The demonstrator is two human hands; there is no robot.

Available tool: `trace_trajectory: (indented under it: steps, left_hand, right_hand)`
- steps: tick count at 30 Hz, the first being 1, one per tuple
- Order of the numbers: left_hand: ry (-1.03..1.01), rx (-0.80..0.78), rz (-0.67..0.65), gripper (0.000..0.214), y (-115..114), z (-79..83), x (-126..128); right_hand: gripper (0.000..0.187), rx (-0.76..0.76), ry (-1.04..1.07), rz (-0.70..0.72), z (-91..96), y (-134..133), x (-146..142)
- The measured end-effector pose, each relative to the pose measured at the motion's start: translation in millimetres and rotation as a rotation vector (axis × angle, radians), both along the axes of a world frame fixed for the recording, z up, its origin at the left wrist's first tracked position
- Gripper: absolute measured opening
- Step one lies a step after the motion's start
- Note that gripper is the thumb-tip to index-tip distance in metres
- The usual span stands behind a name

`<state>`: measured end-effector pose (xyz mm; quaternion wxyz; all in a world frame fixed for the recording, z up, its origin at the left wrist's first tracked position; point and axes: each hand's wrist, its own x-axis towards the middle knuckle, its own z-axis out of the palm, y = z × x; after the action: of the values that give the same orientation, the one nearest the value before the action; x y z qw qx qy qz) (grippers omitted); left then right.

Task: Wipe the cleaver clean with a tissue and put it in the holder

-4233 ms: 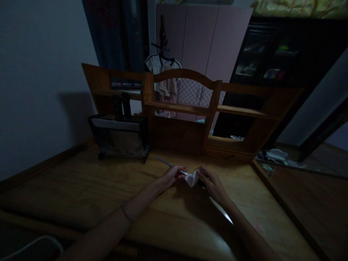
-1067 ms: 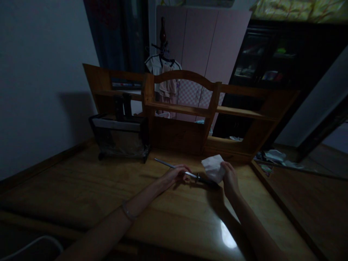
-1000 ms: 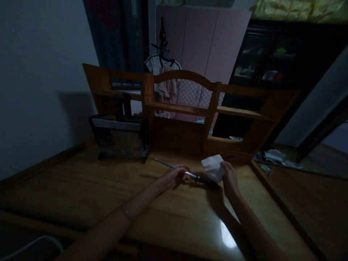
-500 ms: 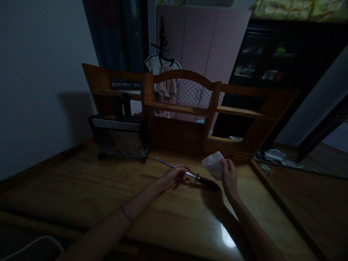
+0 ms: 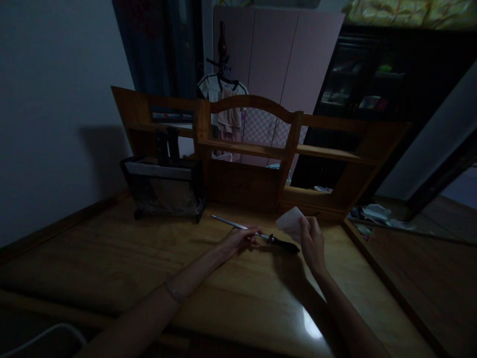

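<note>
My left hand [image 5: 241,239] is closed around the metal rod of a honing steel [image 5: 226,222]. The rod's tip points to the far left, and its black handle [image 5: 286,244] with a small guard points right, low over the desk. In my right hand [image 5: 312,243], pinched between thumb and fingers, is a white tissue [image 5: 290,223]. The tissue hangs just above the black handle; I see a gap between them. Some fingertips of my left hand are hidden beneath the rod.
A dark knife block [image 5: 164,191] with black handles standing out of its top is at the back left of the wooden desk [image 5: 223,303]. Behind runs a wooden shelf unit [image 5: 248,146]. A white wall [image 5: 55,109] bounds the left side.
The honing steel has turned slightly in my left hand, and its handle has shifted a little. My right hand has moved slightly left with the tissue.
</note>
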<state>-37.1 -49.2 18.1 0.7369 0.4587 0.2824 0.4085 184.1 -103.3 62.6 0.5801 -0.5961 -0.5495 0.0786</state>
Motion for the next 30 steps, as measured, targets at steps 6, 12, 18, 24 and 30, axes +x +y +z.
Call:
trace_trajectory:
  steps: [6,12,18,24,30]
  left_hand:
    - [0.078,0.105,0.075,0.040,-5.1,2.3,1.7]
    - [0.053,0.162,0.105,0.037,-2.8,-2.7,5.6]
    - [0.092,0.099,0.115,0.039,-2.5,-1.9,2.1]
    - [0.220,0.168,0.070,0.032,-12.2,15.9,-3.5]
    - [0.257,0.207,0.043,0.037,-12.7,18.7,-3.7]
  right_hand:
    - [0.035,-0.010,-0.018,0.010,-3.1,2.7,4.0]
    - [0.032,-0.047,-0.027,0.092,-2.5,0.7,-0.7]
    - [0.033,-0.032,-0.052,0.055,-0.9,1.2,-0.4]
    - [0.026,-0.152,-0.296,0.283,-7.1,2.0,-4.6]
    - [0.022,-0.202,-0.368,0.481,-8.8,-4.7,-15.5]
